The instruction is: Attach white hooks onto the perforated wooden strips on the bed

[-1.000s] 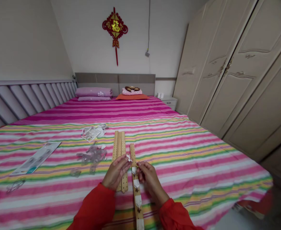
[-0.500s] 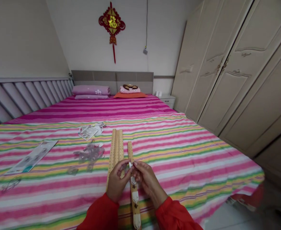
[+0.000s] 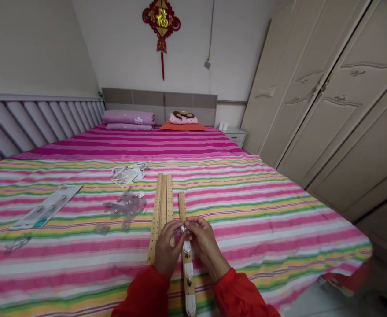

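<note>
Both hands, in red sleeves, meet over a perforated wooden strip (image 3: 182,205) lying lengthwise on the striped bedspread. My left hand (image 3: 167,251) and my right hand (image 3: 205,243) pinch one small white hook (image 3: 182,229) between their fingertips, just above the strip. Further white hooks (image 3: 189,270) sit fixed along the strip nearer to me. Two more perforated strips (image 3: 162,209) lie side by side just left of it.
A pile of clear plastic hooks (image 3: 124,208) and opened packets (image 3: 126,174) lie left of the strips; a flat card package (image 3: 46,210) lies further left. Wardrobe doors (image 3: 328,105) line the right side. Pillows (image 3: 129,118) rest at the headboard.
The hands have come closer together, from resting by the strip to pinching the small white hook between them. The view has shifted slightly.
</note>
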{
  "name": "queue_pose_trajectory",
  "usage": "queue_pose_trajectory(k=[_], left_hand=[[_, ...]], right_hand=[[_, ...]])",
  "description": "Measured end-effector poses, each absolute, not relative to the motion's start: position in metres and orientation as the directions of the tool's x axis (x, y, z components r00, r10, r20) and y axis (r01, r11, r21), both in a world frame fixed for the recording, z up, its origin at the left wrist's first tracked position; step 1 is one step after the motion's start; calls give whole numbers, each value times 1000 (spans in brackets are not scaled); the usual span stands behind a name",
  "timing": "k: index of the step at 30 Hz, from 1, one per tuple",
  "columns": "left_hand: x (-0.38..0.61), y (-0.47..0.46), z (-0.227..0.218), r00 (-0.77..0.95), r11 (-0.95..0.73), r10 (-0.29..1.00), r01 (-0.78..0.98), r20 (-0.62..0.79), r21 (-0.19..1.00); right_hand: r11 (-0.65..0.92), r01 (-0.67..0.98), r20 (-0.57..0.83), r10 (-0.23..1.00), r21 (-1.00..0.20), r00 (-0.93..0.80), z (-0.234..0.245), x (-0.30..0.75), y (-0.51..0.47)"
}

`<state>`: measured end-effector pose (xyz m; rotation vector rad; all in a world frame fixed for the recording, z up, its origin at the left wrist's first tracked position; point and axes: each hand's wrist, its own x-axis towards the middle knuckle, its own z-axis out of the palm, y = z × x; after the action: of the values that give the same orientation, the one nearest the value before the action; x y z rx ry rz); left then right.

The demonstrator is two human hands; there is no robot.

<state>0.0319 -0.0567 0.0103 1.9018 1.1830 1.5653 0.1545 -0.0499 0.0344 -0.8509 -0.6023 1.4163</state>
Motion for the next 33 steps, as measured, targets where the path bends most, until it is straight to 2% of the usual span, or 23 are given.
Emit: queue_pose_trajectory(k=[3,7,10,14,18,28,33], left_hand=[[33,-58,8,4,-488,862,272,506,829],[33,-59,5,-113,-257,960,21,257,966],[32,-60,10,-156,-91,985,-148,67,985],[34,-60,18,-115,45,990,-258,-77,965],[36,-60,20,-63,125,986,-318,-153,940],[32,-60,18,-98,185,967,-366,-235,912],[36,-59,17,-87,214,959,-405,-271,889]], right_hand=[[-14,-572,-96,989,-820,112,36,153,-49],[68,-487,-14,986,-871,163,38,155,-48],[130,-383,54,978,-915,202,38,157,-48],[145,-337,78,976,-930,202,36,153,-51],[126,-344,71,983,-931,168,35,147,-56],[195,-223,168,976,-955,136,28,148,-70],[102,-326,64,990,-940,125,23,150,-66]])
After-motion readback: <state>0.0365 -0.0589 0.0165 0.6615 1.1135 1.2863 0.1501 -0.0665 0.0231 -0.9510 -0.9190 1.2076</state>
